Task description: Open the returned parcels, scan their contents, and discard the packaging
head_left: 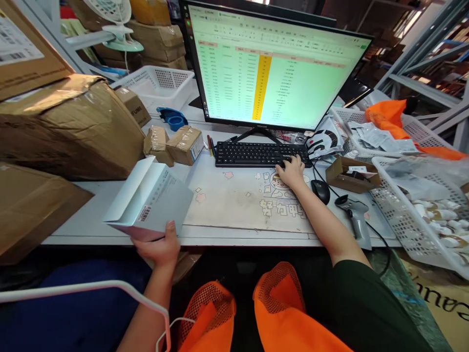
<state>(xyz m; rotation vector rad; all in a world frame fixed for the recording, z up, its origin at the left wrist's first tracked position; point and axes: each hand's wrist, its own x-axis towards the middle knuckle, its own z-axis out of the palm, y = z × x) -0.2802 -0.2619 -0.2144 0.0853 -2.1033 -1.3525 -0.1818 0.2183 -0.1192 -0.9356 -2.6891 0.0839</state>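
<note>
My left hand (pixel 161 247) grips the near edge of a grey mailer bag (pixel 150 200) with a barcode label, held over the desk's front edge. My right hand (pixel 291 172) rests on the right end of a black keyboard (pixel 256 154), fingers curled down onto the keys. Behind the keyboard a monitor (pixel 274 68) shows a green spreadsheet with one yellow column. A black mouse (pixel 321 190) and a grey barcode scanner (pixel 353 212) lie just right of my right forearm.
Large brown parcels (pixel 69 127) pile up at the left. Two small taped boxes (pixel 176 144) and a blue tape dispenser (pixel 172 118) sit left of the keyboard. White baskets (pixel 421 220) with packets stand at the right. A desk mat (pixel 234 200) covers the middle.
</note>
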